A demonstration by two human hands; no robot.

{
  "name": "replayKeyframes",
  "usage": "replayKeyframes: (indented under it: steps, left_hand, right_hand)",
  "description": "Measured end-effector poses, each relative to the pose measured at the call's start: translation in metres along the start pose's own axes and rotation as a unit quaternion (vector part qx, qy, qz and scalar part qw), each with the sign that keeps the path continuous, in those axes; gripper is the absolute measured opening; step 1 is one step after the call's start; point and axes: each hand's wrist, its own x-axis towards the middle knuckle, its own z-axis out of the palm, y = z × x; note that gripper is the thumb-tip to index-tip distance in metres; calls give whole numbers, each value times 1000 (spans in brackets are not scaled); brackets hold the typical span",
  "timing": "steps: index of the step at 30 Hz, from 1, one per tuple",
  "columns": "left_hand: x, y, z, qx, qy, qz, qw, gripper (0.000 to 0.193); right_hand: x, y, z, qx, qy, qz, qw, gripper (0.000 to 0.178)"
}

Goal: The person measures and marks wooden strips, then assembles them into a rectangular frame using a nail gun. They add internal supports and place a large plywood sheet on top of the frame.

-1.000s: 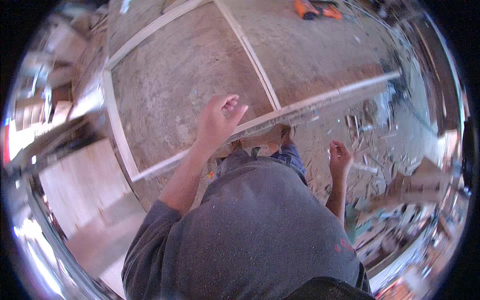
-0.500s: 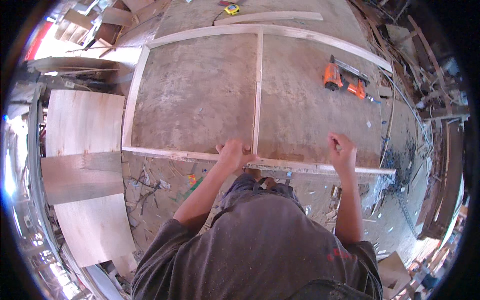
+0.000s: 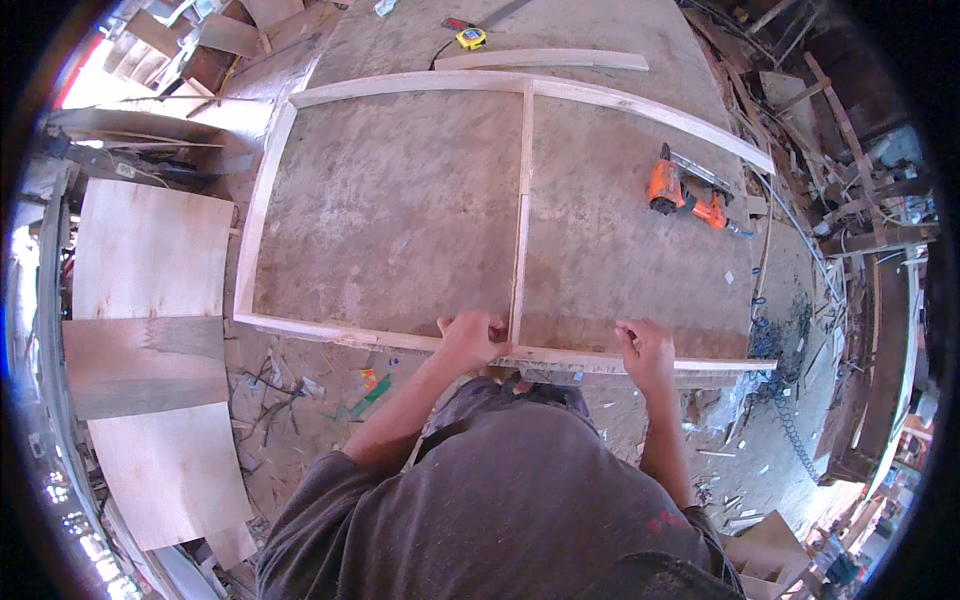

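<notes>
A pale wooden frame (image 3: 522, 150) lies on the worktable, with a crosspiece dividing it and its right end without a rail. My left hand (image 3: 472, 340) is closed on the near rail, just left of where the crosspiece meets it. Over the same rail, farther right, my right hand (image 3: 648, 352) is held with its fingers curled in; whatever may be between them is too small or hidden to make out. Inside the frame's right section rests an orange-and-black nail gun (image 3: 676, 190), a hose at its handle end.
Beyond the far rail are a loose wood strip (image 3: 545, 60) and a yellow tape measure (image 3: 470, 39). Pale plywood panels (image 3: 150, 250) stand at the left. Offcuts and debris litter the floor; a coiled blue hose (image 3: 795, 430) hangs at the right.
My right hand has moved left along the near rail, its fingers more curled. My left hand stays by the crosspiece joint. The whole view has shifted slightly.
</notes>
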Motion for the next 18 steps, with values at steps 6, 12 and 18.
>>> replayKeyframes:
  steps: [6, 12, 18]
  left_hand:
    - [15, 11, -36, -91, 63, -39, 993, 63]
    - [46, 10, -92, -76, 340, -41, 936, 51]
    - [8, -25, -59, -75, 471, -135, 869, 40]
  right_hand:
    - [63, 28, -35, -60, 43, -50, 996, 18]
    - [198, 66, -62, -99, 125, -178, 971, 16]
    - [307, 46, -36, -101, 46, -182, 977, 25]
